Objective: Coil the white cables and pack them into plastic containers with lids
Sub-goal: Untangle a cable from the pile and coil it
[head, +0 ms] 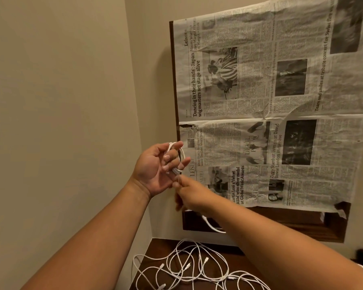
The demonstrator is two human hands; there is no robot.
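while left hand (155,170) cups coiled cable (177,158), right hand (189,193) pinching

The thin white cables (189,268) have a smooth plastic jacket with a slight sheen. The dark brown wooden table top (155,251) appears polished and smooth. The grey printed newspaper sheet (270,105) is matt paper, creased and wrinkled. The dark wooden frame (302,222) shows a semi-gloss finish. The beige wall (61,101) is matt.

Newspaper (270,105) covers a dark-framed panel (174,80) on beige wall (61,101).
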